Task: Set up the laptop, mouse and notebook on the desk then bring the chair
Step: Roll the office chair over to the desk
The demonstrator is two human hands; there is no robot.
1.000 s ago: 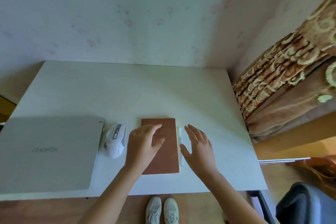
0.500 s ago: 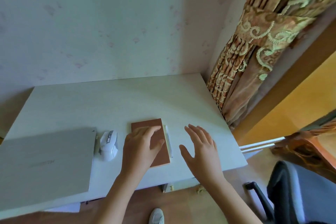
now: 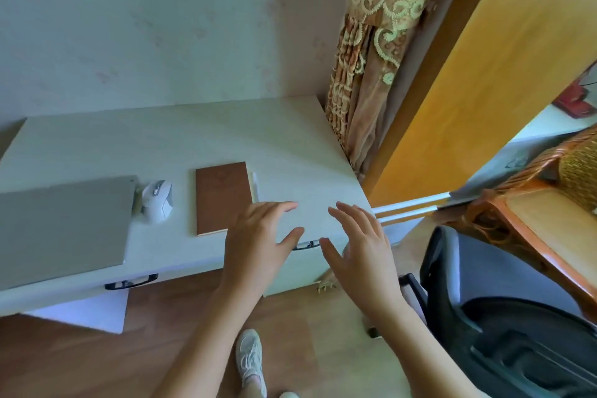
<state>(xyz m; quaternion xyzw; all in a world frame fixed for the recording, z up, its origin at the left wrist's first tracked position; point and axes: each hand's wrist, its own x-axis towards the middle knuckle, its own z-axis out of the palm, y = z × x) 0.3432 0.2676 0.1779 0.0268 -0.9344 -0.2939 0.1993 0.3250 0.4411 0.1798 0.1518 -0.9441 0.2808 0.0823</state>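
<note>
On the white desk [image 3: 181,142] a closed silver laptop [image 3: 61,229] lies at the left. A white mouse [image 3: 157,201] sits just right of it. Further right lies a brown notebook [image 3: 223,197] with a white pen [image 3: 255,186] along its right side. My left hand [image 3: 258,244] hovers with fingers spread over the desk's front right part, off the notebook. My right hand [image 3: 358,252] is spread beside it, over the desk's right corner. Both hold nothing. A dark office chair [image 3: 504,317] stands at the lower right.
A patterned curtain [image 3: 365,68] hangs by the desk's right end beside a yellow door frame [image 3: 484,74]. A wicker and wood chair [image 3: 533,203] stands beyond the office chair. Black drawer handles [image 3: 130,283] show under the desk front. My shoe [image 3: 250,362] is on the wooden floor.
My left hand has lifted off the notebook and both hands have drawn back and to the right. The view has turned right, bringing more of the office chair in.
</note>
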